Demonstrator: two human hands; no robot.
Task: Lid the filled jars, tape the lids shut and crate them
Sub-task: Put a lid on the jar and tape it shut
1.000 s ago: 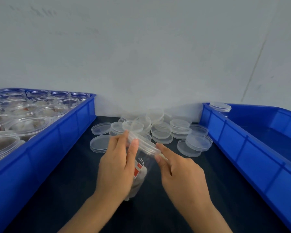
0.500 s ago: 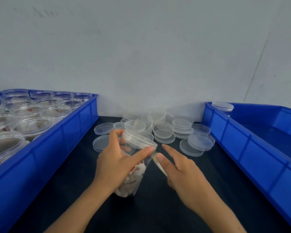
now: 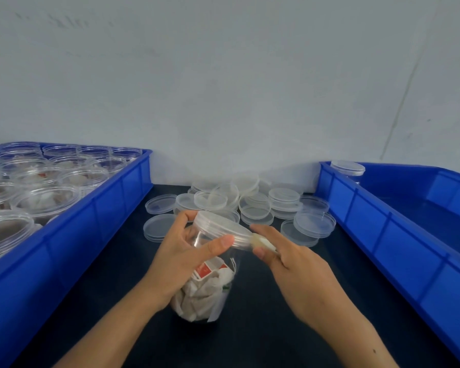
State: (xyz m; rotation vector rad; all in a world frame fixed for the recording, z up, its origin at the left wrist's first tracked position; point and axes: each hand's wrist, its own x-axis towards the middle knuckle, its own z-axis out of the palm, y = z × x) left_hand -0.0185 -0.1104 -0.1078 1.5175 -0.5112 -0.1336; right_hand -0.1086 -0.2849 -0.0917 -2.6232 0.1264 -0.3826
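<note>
Between blue crates, lidded jar.

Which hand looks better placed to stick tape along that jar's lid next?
The right hand: it pinches the tape strip right at the lid rim, while the left hand is busy gripping the jar.

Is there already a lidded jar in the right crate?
Yes, one lidded jar stands in the far left corner of the right crate, its lid showing above the rim.
</note>
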